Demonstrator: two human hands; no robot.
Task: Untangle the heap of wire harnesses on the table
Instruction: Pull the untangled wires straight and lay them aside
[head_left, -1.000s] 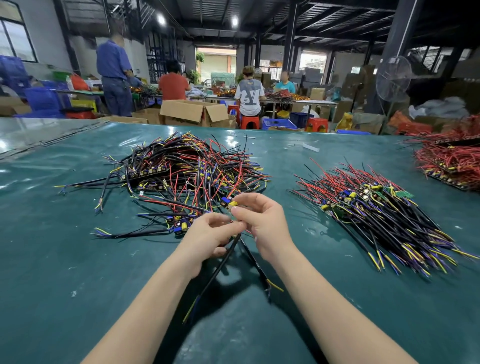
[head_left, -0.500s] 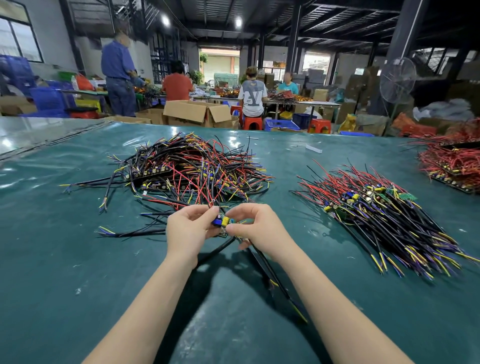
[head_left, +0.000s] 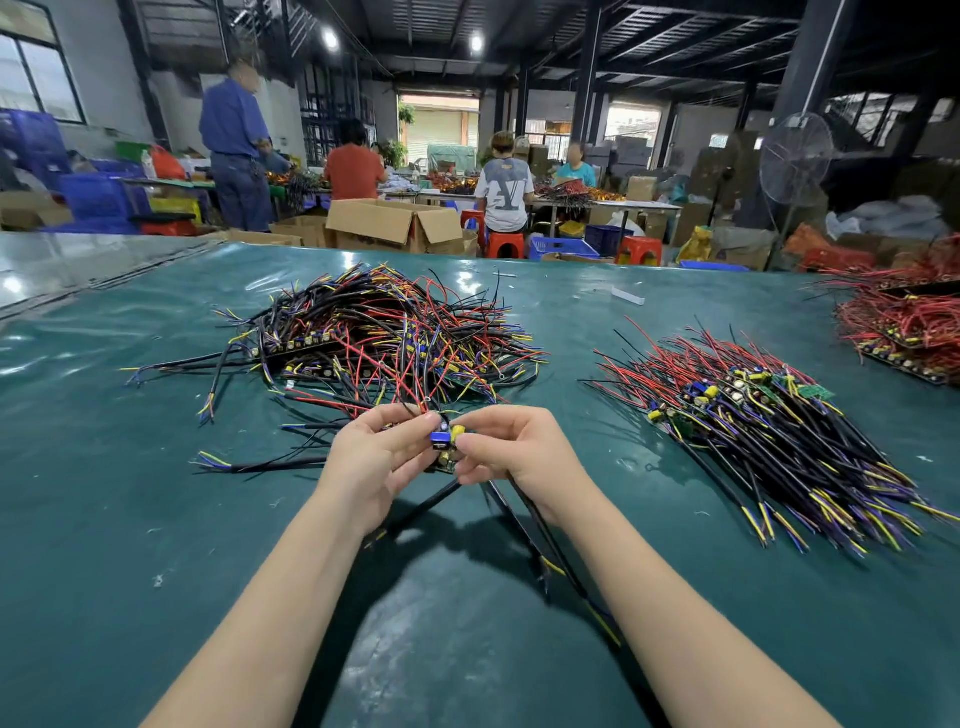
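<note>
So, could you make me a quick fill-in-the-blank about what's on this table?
1. The left hand and right hand pinch one harness whose small parts are blue and ___.
2. The tangled heap lies to the ___ of the sorted pile.
3. At the right edge of the table, a third pile is mostly ___ wire.
Missing words: yellow, left, red.

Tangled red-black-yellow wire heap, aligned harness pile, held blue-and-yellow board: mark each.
Tangled red-black-yellow wire heap (head_left: 384, 338), head view, centre.
Aligned red-and-black harness pile (head_left: 789, 447), head view, black cables.
Small blue-and-yellow board (head_left: 439, 446), head view, blue component.
</note>
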